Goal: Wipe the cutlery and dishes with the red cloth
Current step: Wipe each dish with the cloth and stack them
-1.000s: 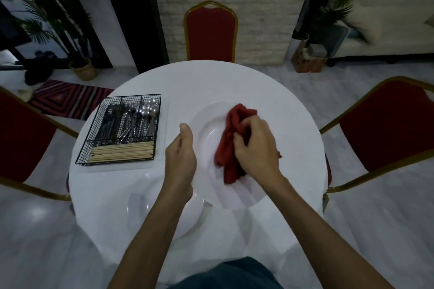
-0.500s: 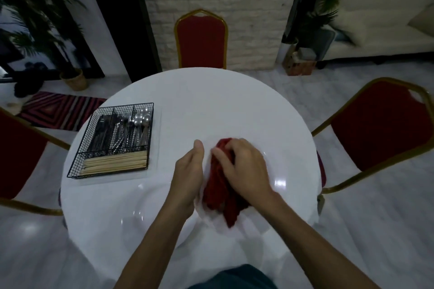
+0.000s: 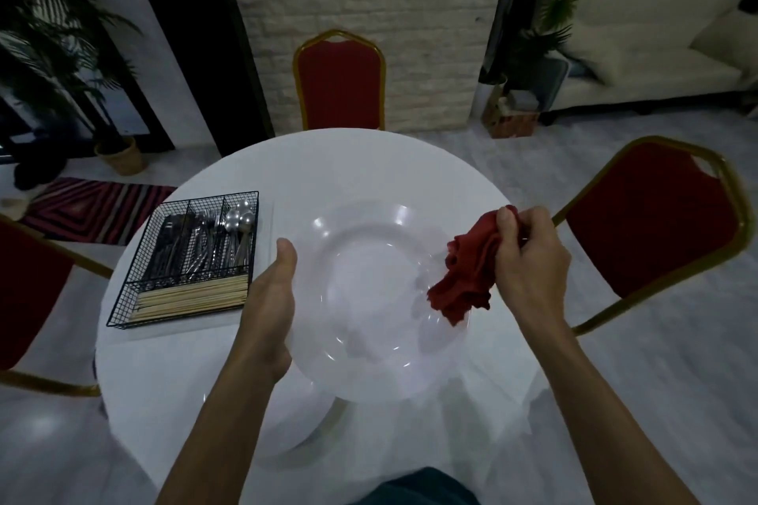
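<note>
A large white deep plate (image 3: pixel 361 234) is held up over the round white table (image 3: pixel 328 160), its face toward me. My left hand (image 3: pixel 270 307) grips the plate's left rim, thumb on the front. My right hand (image 3: pixel 529 258) holds the bunched red cloth (image 3: pixel 467 275) at the plate's right rim, where the cloth hangs over the rim. A black wire basket (image 3: pixel 135 295) at the table's left holds knives, forks, spoons (image 3: pixel 240 217) and a row of chopsticks (image 3: pixel 192 297).
More white plates (image 3: pixel 283 422) lie on the table near its front edge, under the raised plate. Red chairs with gold frames stand at the far side (image 3: pixel 338 82), right (image 3: pixel 652 225) and left (image 3: pixel 28 291). A striped rug (image 3: pixel 94 205) and potted plants lie beyond.
The cloth has moved from the plate's middle to its right rim. The plate now appears larger and turned face-on to me, with its centre uncovered.
</note>
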`<state>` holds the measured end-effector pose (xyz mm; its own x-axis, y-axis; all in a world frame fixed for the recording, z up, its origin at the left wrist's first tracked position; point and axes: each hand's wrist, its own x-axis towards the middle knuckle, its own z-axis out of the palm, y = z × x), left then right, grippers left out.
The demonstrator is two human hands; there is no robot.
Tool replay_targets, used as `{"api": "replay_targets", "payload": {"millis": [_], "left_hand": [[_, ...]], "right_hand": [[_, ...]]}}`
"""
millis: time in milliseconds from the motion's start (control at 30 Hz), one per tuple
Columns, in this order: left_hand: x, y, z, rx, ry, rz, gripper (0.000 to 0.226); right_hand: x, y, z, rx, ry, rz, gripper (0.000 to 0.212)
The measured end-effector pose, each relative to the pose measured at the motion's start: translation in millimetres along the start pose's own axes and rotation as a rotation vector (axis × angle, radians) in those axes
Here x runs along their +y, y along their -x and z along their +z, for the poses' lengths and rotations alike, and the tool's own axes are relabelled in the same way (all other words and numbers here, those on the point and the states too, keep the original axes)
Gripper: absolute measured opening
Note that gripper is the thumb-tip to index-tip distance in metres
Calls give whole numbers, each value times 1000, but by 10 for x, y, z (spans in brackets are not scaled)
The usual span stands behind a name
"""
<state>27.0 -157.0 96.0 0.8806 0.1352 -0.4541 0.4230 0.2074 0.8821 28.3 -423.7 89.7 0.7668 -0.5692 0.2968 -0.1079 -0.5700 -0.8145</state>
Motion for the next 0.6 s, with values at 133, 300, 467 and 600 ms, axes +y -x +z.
{"api": "replay_targets", "payload": {"millis": [133, 300, 467, 600], "left_hand": [[10, -29, -74, 11, 9, 16, 54], [-22, -99, -156, 15, 56, -25, 56], [-46, -92, 29, -45, 73, -57, 52], [-60, -130, 126, -13, 63, -45, 51]], "right_hand": [[176, -89, -228, 75, -185, 247, 29], [217, -49, -409, -73, -754, 567, 31], [25, 227, -153, -356, -933, 648, 41], [-165, 409, -3, -492, -788, 534, 15]]}}
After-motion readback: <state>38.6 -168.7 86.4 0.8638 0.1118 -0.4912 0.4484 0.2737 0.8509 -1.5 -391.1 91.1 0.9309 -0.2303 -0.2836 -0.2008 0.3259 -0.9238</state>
